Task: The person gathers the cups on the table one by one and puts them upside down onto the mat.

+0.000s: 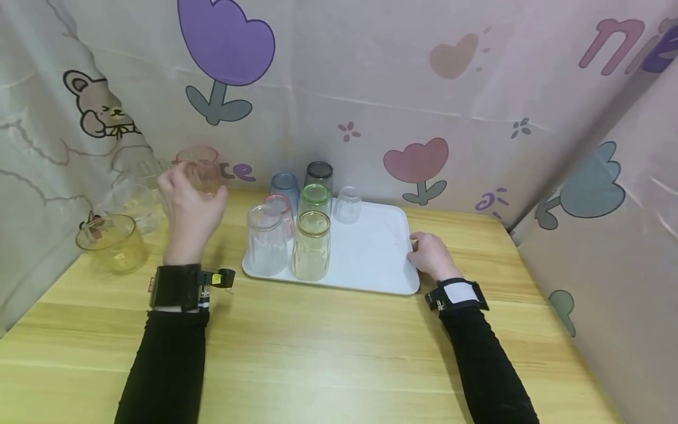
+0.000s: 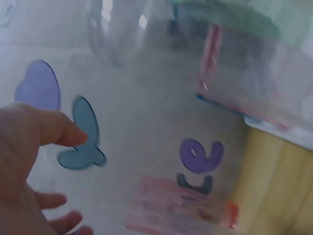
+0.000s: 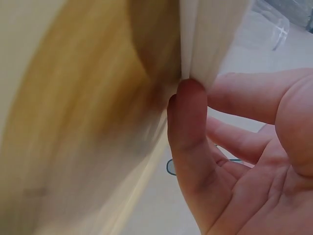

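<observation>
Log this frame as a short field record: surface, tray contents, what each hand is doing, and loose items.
surface: wooden table
tray: white tray, seven upturned cups grouped at its left and back
left hand: left hand raised beside a pink cup, fingers spread; grip unclear
right hand: right hand touches the tray's right edge, thumb against the rim
loose items: yellow cup and clear cups at far left

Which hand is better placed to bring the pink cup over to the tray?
Left. The left hand is raised right at the pink cup, while the right hand holds the tray's right edge.
</observation>
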